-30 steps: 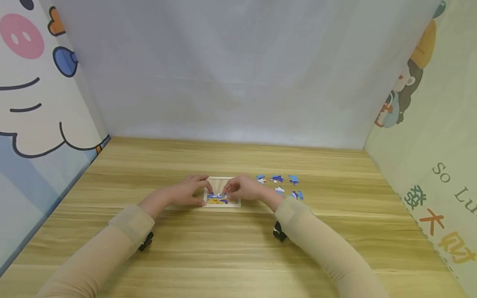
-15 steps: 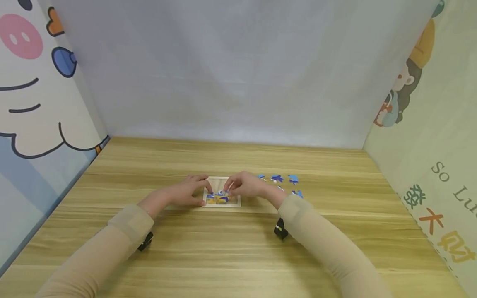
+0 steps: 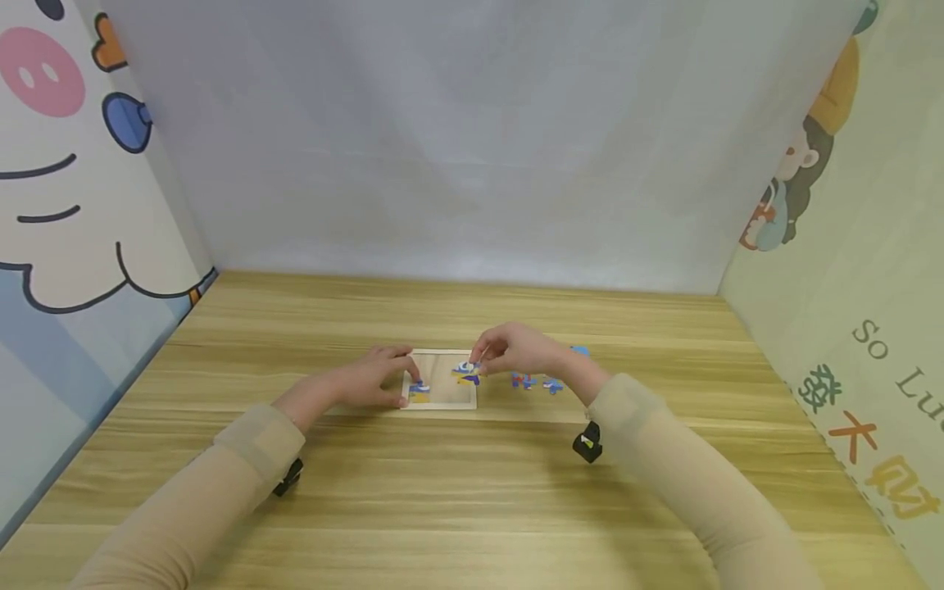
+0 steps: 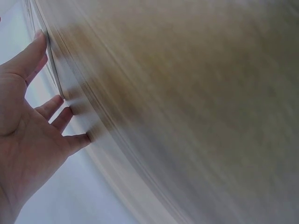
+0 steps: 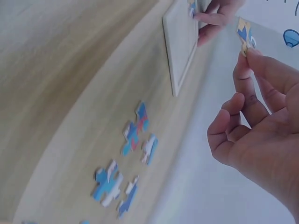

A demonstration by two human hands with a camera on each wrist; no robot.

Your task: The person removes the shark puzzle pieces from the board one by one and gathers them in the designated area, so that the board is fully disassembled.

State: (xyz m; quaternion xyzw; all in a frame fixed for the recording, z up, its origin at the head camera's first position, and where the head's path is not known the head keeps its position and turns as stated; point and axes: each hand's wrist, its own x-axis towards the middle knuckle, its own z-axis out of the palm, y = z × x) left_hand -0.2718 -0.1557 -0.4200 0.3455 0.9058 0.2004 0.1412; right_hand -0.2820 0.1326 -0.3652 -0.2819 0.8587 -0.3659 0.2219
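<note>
My right hand (image 3: 519, 348) pinches a blue, yellow and white jigsaw puzzle piece (image 3: 468, 373) between thumb and index finger. In the right wrist view this puzzle piece (image 5: 244, 35) is raised off the table, and the other fingers are curled back. A shallow wooden puzzle tray (image 3: 442, 406) lies under and left of it. My left hand (image 3: 369, 378) rests at the tray's left edge, its index fingertip on a puzzle piece (image 3: 419, 395) in the lower left corner. In the left wrist view the left hand (image 4: 35, 112) has its fingers extended, fingertips on the tabletop.
Several loose puzzle pieces (image 5: 135, 128) lie on the wooden table (image 3: 413, 508) right of the tray. Some are hidden behind the right hand in the head view. A pale curtain (image 3: 457, 164) stands behind the table, with printed cloths at both sides.
My right hand has lifted the pinched puzzle piece out of the tray's lower middle and moved right and away. The left hand has stayed in place, with a piece still under its fingertip.
</note>
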